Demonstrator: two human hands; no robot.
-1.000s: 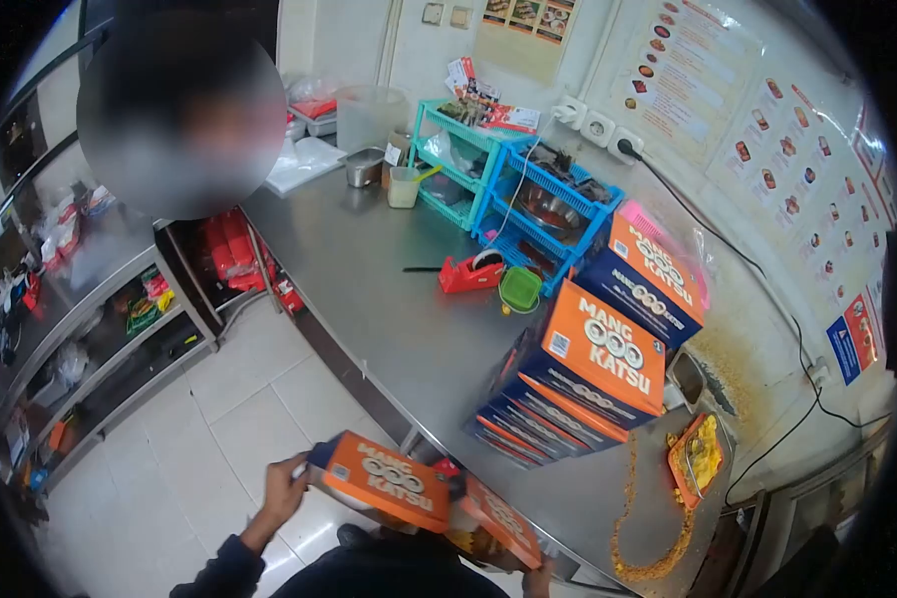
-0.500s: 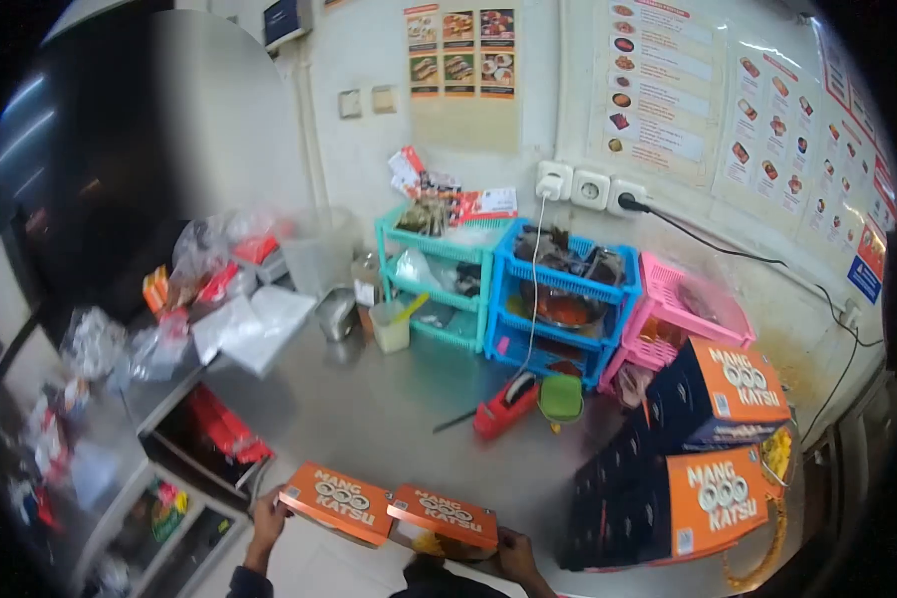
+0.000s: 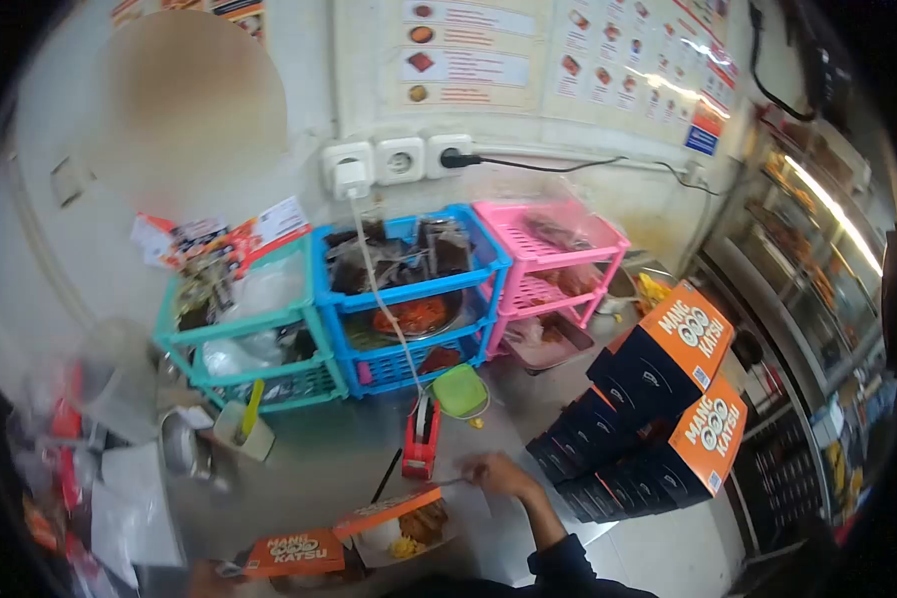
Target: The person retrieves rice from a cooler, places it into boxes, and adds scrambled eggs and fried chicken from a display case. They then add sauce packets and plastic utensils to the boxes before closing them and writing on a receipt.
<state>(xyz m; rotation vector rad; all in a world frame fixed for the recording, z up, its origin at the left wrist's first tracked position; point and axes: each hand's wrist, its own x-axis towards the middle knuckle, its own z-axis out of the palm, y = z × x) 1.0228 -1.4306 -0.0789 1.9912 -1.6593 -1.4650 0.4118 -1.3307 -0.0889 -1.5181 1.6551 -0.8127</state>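
Two in head view: left box (image 3: 294, 554) and right box (image 3: 384, 510), side by side over the near part of the surface (image 3: 309, 468); right one open, food (image 3: 421, 526) showing. Left hand (image 3: 212, 580) at left box's outer end, blurred, can't tell its grip. Right hand (image 3: 503, 474) by right box's far side, grip curled; pinching or not, can't tell. Advice: keep both level, don't touch food, mind tape dispenser (image 3: 422, 439).

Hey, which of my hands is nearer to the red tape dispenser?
Right. Your right hand is just right of the red tape dispenser; your left hand is farther off, lower left, beside the left-hand orange-topped box.
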